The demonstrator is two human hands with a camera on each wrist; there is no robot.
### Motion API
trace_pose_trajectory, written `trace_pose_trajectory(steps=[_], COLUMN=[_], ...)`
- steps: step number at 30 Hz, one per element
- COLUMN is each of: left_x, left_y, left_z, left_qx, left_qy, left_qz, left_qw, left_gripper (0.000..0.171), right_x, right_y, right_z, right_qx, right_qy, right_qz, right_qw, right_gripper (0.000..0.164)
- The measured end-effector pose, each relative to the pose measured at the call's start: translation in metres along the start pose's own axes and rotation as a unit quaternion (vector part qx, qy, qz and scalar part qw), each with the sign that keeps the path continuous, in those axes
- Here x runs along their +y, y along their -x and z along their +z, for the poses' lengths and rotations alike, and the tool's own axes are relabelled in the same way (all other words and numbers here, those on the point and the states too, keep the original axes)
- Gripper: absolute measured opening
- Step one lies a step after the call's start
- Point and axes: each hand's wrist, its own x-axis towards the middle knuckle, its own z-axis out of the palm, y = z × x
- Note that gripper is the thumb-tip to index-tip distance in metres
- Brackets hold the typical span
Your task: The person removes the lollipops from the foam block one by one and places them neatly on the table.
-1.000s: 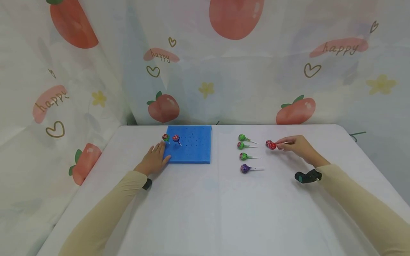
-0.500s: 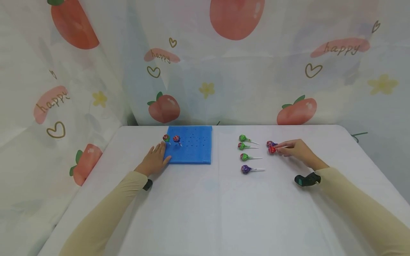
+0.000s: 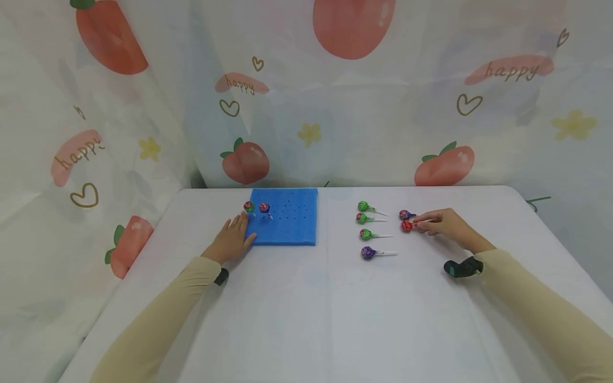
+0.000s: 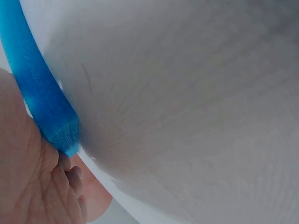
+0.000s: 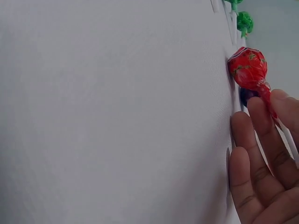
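My left hand lies with straight fingers along the left edge of a blue board dotted with small holes. A green-and-red lollipop and a red-and-purple lollipop stand in that board, heads up. In the left wrist view the palm meets the board's edge. On the other side, my right hand pinches a red lollipop just below its head, between thumb and fingers. A purple lollipop lies right behind it, partly hidden by the red one in the right wrist view.
Between the board and my right hand, a column of lollipops lies on the white table: several green ones and a purple one, sticks pointing right. A printed curtain rises behind the table's back edge.
My right hand has drawn the red lollipop slightly toward me, apart from the purple lollipop, which shows more now. The left hand and the board have stayed put.
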Motion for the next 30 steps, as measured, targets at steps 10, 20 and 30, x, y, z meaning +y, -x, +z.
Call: trace_pose_trajectory(steps=[10,20,30], left_x=[0.0,-0.001,-0.002], left_y=[0.0,0.0,-0.002], left_z=[-0.002,-0.001,0.001], left_qx=[-0.008,-0.008,-0.006], left_qy=[-0.004,-0.002,-0.007], left_qz=[-0.004,-0.005,-0.004], left_qw=[1.0,1.0,1.0], left_gripper=[0.069,0.07,0.069], right_x=[0.011,0.017,0.022], right_y=[0.008,0.015,0.015], right_z=[-0.01,-0.02,-0.029], right_qx=[0.006,0.017,0.013], right_qy=[0.023,0.026,0.043], right_qz=[0.018,0.029,0.069], right_qw=[1.0,0.999,0.997], right_gripper=[0.051,0.05,0.061])
